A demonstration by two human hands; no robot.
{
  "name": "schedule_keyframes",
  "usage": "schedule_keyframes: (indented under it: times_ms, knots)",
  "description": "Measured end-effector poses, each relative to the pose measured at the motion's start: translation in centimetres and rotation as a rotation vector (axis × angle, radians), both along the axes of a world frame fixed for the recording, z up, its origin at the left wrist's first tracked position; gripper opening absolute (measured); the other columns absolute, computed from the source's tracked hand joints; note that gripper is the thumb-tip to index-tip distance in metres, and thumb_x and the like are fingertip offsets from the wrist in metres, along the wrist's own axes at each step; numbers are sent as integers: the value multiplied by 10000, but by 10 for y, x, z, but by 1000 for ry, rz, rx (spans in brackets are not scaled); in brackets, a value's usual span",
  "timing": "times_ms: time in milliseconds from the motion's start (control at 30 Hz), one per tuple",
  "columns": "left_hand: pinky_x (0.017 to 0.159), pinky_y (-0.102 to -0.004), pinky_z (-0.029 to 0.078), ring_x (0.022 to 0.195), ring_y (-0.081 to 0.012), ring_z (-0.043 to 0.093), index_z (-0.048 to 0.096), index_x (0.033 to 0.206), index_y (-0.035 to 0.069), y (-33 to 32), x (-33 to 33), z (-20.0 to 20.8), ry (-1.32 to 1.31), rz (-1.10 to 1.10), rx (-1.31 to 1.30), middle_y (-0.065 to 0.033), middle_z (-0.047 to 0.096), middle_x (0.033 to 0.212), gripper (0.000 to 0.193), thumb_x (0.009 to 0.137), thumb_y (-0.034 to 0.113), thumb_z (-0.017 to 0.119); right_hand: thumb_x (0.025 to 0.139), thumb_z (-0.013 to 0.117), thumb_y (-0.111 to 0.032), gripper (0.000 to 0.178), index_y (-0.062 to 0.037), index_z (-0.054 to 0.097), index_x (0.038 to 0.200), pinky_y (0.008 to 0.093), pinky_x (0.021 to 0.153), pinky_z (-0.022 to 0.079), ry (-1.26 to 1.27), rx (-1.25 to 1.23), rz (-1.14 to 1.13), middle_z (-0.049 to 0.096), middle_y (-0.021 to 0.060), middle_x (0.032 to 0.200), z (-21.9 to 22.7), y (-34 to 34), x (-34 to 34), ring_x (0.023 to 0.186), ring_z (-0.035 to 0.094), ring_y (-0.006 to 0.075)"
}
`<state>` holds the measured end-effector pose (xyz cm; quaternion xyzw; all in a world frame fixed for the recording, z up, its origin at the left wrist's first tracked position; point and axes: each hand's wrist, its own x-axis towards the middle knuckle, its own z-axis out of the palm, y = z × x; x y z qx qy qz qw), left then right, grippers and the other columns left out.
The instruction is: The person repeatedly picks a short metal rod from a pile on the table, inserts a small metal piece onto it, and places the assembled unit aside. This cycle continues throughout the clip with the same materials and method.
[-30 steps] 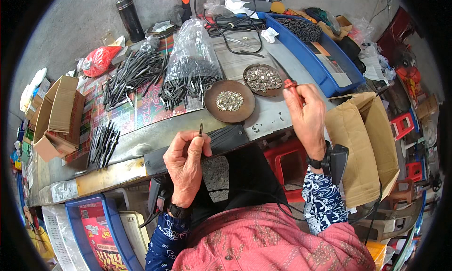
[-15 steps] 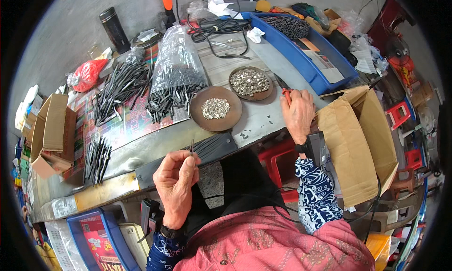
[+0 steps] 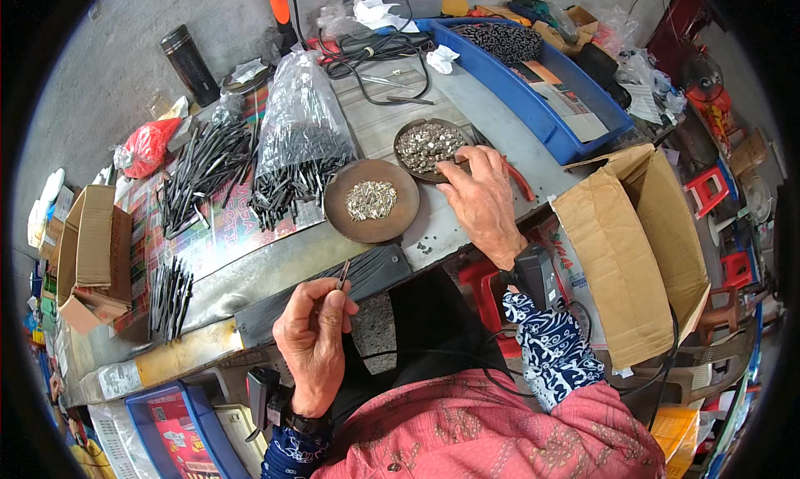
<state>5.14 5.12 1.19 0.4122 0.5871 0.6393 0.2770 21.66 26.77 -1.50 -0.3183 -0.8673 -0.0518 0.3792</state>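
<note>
A thin dark stick-like piece (image 3: 344, 272) was pinched between the thumb and fingers of the left hand (image 3: 312, 346); it was held upright at the near edge of the grey table (image 3: 442, 221), its tip raised above the fingers. The right hand (image 3: 483, 204) was reached out with its fingers bent down at the near right side of a round brown dish of flat silvery bits (image 3: 427, 142); whether any bit was gripped could not be told. Just right of that hand, a red-handled hand tool (image 3: 521, 182) was laid on the table, partly hidden by it. Between the 2 hands, farther in, a round brown dish of slender silvery slivers (image 3: 371, 200) was set. Black thin sticks were partly covered by a clear plastic bag (image 3: 302, 117) to its left, and a small bundle of black sticks (image 3: 171, 297) was placed well apart from the left hand.
</note>
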Motion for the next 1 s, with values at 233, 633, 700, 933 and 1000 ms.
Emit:
schedule_keyframes:
  times_ms: [233,633,700,933,1000]
  knots:
    - [520,-162,410,589,-33,525,572,1032,-11,1,2,-4,-33,63,40,-54,662,773,103,929,-8,578,719,754,-105,219,-75,669,919,423,820,420,-6,5,40,560,72,963,0,3,-5,988,508,276]
    - [507,-177,424,573,-44,535,635,1058,-34,-8,0,-3,-289,-11,110,-88,692,853,154,911,-41,590,779,665,-7,89,-22,620,855,354,695,452,140,-231,213,575,78,828,21,-15,-15,791,565,248]
    - [493,-185,407,563,-48,520,636,1059,-39,-10,0,-3,-324,-35,136,-88,683,848,154,912,-40,589,792,652,12,76,-7,624,860,318,656,461,215,-352,295,587,74,816,26,-32,-19,750,581,215]
    - [462,-191,352,532,-48,464,634,1072,-46,-18,4,3,-421,-51,180,-67,643,814,166,915,-42,580,788,654,57,120,-11,628,884,272,652,487,355,-578,650,627,58,823,41,-95,-38,741,616,156]
    - [467,-186,354,540,-48,467,636,1067,-40,-21,5,6,-426,-46,180,-58,640,809,161,914,-37,585,779,670,63,150,-15,625,899,271,658,492,357,-649,694,627,60,828,44,-106,-41,739,616,153]
